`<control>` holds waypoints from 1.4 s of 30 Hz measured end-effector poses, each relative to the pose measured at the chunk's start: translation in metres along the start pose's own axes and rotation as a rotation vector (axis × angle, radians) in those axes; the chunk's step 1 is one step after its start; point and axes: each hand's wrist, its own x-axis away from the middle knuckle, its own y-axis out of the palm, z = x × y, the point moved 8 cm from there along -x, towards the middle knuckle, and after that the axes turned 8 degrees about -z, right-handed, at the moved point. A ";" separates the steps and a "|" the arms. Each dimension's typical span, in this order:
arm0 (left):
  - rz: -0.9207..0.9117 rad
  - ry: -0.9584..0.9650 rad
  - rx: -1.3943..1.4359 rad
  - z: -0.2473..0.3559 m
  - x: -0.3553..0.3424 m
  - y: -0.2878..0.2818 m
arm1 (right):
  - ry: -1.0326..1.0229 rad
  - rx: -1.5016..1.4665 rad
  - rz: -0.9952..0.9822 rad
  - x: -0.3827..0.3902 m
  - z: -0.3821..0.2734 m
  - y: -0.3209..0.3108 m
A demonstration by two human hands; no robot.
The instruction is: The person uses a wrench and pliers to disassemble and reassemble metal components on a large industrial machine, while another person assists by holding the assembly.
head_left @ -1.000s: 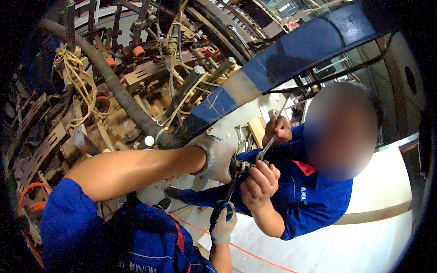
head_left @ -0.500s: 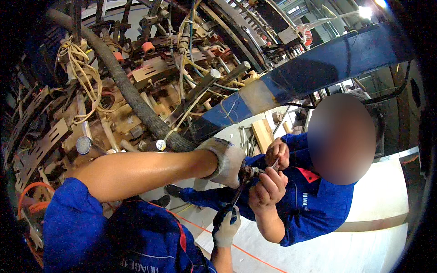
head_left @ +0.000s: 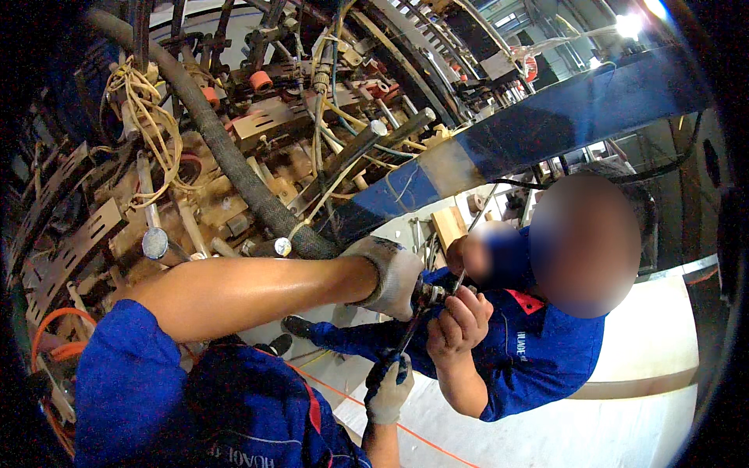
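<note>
My left hand (head_left: 394,279), in a grey-white work glove, closes round a metal fitting (head_left: 427,295) in front of the co-worker's chest. Its fingertips are partly turned away from view. Lower down, my right hand (head_left: 388,390), in a pale glove with dark fingers, grips the lower end of a dark, slim-handled tool (head_left: 409,334) that slants up to the fitting. The tool's kind I cannot make out. Facing me, a co-worker's bare hand (head_left: 460,321) pinches at the fitting's right side, beside a thin metal rod (head_left: 462,274). The co-worker's other hand (head_left: 472,253) is higher, near the rod's upper part.
A thick black hose (head_left: 226,152) runs down past bundled yellow cables (head_left: 152,117) and machine parts on the left. A blue beam (head_left: 530,125) crosses above the co-worker (head_left: 546,351). An orange line (head_left: 433,443) crosses the floor near a large white sheet (head_left: 499,433).
The co-worker's upper hand has shifted slightly up and left and is blurred, and more of the thin rod shows. My hands keep almost the same place and grip.
</note>
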 end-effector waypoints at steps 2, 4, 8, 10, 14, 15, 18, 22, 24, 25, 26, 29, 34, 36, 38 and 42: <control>0.014 0.041 -0.031 0.003 0.004 -0.001 | 0.009 -0.005 0.002 0.001 0.001 0.000; 0.010 0.051 -0.041 0.004 0.006 -0.002 | 0.028 -0.015 0.005 0.001 0.002 0.001; 0.013 0.029 0.014 -0.004 -0.004 0.006 | 0.071 -0.046 0.036 0.001 0.005 0.000; 0.033 0.020 0.029 -0.006 -0.005 0.006 | 0.075 -0.022 0.032 0.000 0.004 0.001; 0.020 0.034 -0.010 -0.002 0.002 -0.002 | 0.075 0.022 0.024 -0.002 -0.002 0.002; 0.003 0.048 -0.020 0.000 0.006 -0.005 | 0.085 0.011 0.040 -0.002 -0.001 0.001; -0.011 0.044 -0.007 0.007 0.023 -0.018 | 0.070 0.013 0.010 -0.001 -0.001 0.003; 0.006 0.008 -0.015 0.004 0.025 -0.017 | 0.062 -0.011 -0.012 0.000 0.002 0.003; 0.009 -0.003 -0.008 0.003 0.022 -0.017 | 0.054 0.000 -0.019 -0.002 -0.002 0.004; 0.010 -0.011 -0.017 0.002 0.021 -0.016 | 0.058 0.004 -0.013 -0.002 -0.002 0.003; 0.011 -0.020 -0.026 0.002 0.019 -0.015 | 0.061 0.008 -0.008 -0.002 -0.001 0.003; -0.001 -0.022 -0.053 0.005 0.022 -0.016 | 0.067 -0.010 0.004 0.000 0.006 0.000; -0.042 -0.015 -0.040 0.004 0.026 -0.017 | 0.008 0.086 0.013 -0.003 0.013 -0.009; -0.029 -0.006 -0.028 0.005 0.028 -0.020 | 0.042 0.033 0.022 -0.005 0.013 -0.007; -0.038 -0.015 -0.009 0.005 0.028 -0.021 | 0.016 0.070 0.111 -0.004 0.002 -0.006; 0.009 -0.028 0.023 0.001 0.029 -0.023 | 0.040 -0.044 0.062 -0.007 0.005 -0.006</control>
